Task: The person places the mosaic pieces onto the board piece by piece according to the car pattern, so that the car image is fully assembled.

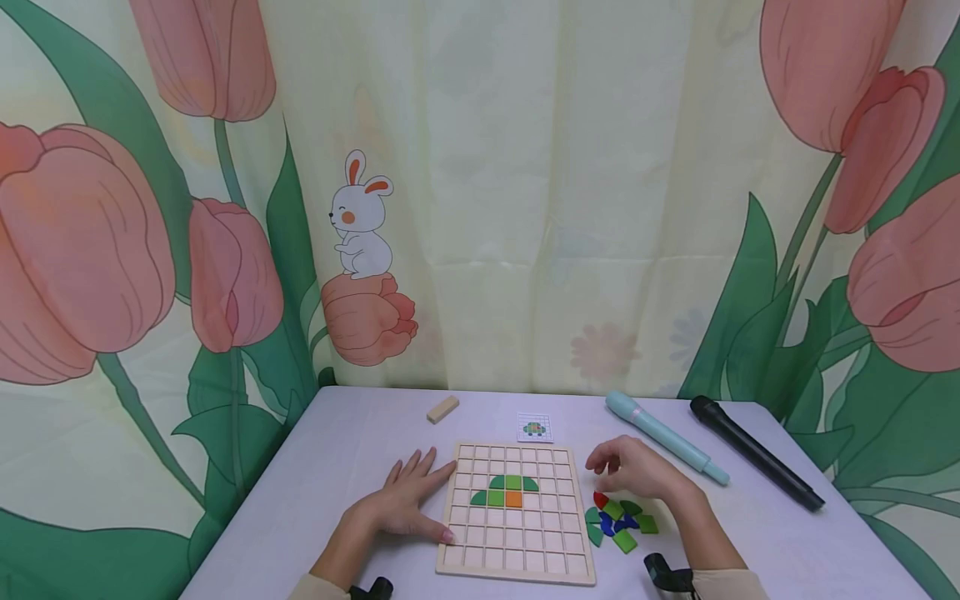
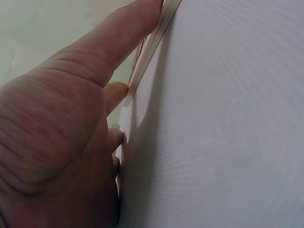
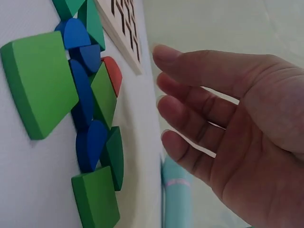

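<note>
A wooden grid board lies on the table with green pieces and one orange square set in its upper-middle cells. My left hand is spread at the board's left side, the thumb and index finger touching its edge; the left wrist view shows the thumb against the wooden rim. Above the loose pile, right of the board, hovers my right hand, its fingers loosely bent and holding nothing. That pile has green squares, dark green curved pieces, blue pieces and a red piece.
Behind the board lies a small pattern card showing a turtle-like figure. A wooden block sits at the back left. A light blue marker-shaped stick and a black microphone-like stick lie to the right. A tulip-printed curtain hangs behind the table.
</note>
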